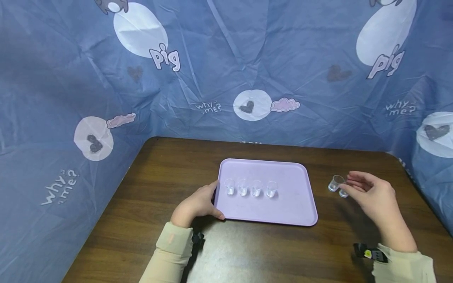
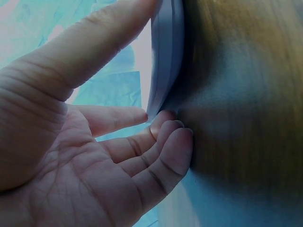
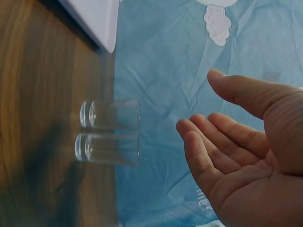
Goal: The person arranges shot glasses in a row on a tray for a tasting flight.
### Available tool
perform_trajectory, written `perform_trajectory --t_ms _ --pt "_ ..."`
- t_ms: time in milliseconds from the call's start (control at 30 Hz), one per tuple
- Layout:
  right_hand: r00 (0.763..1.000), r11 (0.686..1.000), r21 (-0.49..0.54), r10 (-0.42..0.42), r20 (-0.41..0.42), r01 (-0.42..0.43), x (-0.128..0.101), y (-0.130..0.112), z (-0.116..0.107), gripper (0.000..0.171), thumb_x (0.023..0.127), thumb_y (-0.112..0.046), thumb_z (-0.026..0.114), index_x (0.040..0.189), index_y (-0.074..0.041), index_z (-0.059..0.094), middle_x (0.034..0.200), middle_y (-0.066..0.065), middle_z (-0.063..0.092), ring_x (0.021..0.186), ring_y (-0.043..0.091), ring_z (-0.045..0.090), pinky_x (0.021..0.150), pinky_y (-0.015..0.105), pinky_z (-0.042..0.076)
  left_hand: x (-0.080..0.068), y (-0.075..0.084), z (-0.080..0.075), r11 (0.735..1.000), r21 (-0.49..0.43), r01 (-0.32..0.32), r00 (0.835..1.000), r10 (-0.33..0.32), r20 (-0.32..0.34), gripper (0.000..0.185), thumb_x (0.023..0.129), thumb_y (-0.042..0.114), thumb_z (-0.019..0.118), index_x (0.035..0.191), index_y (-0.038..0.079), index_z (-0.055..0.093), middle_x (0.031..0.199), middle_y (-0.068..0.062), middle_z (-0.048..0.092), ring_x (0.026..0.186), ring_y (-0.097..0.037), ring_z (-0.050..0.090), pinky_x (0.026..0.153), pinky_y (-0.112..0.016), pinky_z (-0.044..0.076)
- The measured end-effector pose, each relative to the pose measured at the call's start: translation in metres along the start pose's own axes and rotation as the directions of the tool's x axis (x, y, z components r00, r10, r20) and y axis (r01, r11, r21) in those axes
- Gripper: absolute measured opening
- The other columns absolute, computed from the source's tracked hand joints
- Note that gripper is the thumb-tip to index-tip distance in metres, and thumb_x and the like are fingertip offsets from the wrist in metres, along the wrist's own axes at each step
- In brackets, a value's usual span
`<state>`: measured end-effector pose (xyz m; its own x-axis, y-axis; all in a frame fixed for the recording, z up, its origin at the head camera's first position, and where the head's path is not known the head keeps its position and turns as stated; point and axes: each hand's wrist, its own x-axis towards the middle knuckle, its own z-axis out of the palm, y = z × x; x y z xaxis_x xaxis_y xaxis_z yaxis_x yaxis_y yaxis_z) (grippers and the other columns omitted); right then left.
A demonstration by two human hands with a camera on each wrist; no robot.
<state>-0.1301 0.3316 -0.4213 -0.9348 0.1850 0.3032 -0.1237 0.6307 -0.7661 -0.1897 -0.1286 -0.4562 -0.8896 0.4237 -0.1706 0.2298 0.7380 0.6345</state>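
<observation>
My left hand (image 1: pixel 200 201) holds the lilac tray (image 1: pixel 262 214) at its near left corner, the thumb at the front edge and the fingers along the left side. In the left wrist view, the fingertips (image 2: pixel 177 151) touch the table beside the tray's rim (image 2: pixel 168 52). Several small clear shot glasses (image 1: pixel 256 188) stand in a row on the tray. To its right, two more upright shot glasses (image 3: pixel 111 149) stand side by side on the table. My right hand (image 1: pixel 373 194) hovers just beside them, its fingers loosely bent with nothing in between.
The brown wooden table (image 1: pixel 170 165) has a patterned blue cloth (image 1: pixel 212 70) hanging behind it and at both sides. Table surface lies between the tray and the two glasses on the right.
</observation>
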Motion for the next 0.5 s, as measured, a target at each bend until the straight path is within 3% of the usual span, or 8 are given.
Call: perform_trajectory --t_ms 200,300,433,500 --pt "0.998 0.998 -0.04 0.052 -0.027 -0.053 -0.001 0.01 -0.01 0.05 0.083 -0.015 0.087 0.122 0.01 0.066 0.102 0.005 0.073 0.082 -0.015 0.061 0.067 0.009 0.05 0.0 0.001 0.0 1.0 -0.001 0.0 1.0 0.0 0.0 0.117 0.06 0.02 0.101 0.153 -0.006 0.035 0.138 -0.027 0.054 0.125 -0.037 0.052 0.105 -0.048 0.041" --pt "0.996 0.994 -0.078 0.078 -0.045 -0.082 -0.002 0.014 -0.014 0.053 0.083 -0.019 0.087 0.123 0.009 0.066 0.105 0.012 0.073 0.081 -0.02 0.056 0.067 0.007 0.048 0.0 0.001 0.0 1.0 -0.001 -0.006 1.0 0.006 -0.001 0.117 0.06 0.02 0.101 0.153 -0.005 0.035 0.137 -0.026 0.054 0.124 -0.037 0.052 0.105 -0.048 0.041" --pt "0.994 0.984 -0.135 0.108 -0.034 -0.112 -0.003 0.021 -0.016 0.056 0.085 -0.024 0.085 0.126 0.009 0.065 0.116 0.03 0.067 0.08 -0.023 0.05 0.066 0.006 0.046 0.0 0.0 0.0 1.0 -0.005 -0.011 1.0 0.011 0.0 0.117 0.059 0.02 0.102 0.153 -0.005 0.036 0.136 -0.026 0.055 0.123 -0.035 0.053 0.104 -0.048 0.042" --pt "0.991 0.978 -0.162 0.131 -0.017 -0.132 -0.003 0.026 -0.015 0.058 0.086 -0.027 0.085 0.127 0.009 0.064 0.117 0.029 0.067 0.081 -0.021 0.05 0.065 0.006 0.046 0.0 0.0 0.0 1.0 -0.008 -0.012 1.0 0.012 0.0 0.117 0.059 0.02 0.102 0.153 -0.005 0.036 0.136 -0.025 0.055 0.123 -0.035 0.053 0.104 -0.048 0.042"
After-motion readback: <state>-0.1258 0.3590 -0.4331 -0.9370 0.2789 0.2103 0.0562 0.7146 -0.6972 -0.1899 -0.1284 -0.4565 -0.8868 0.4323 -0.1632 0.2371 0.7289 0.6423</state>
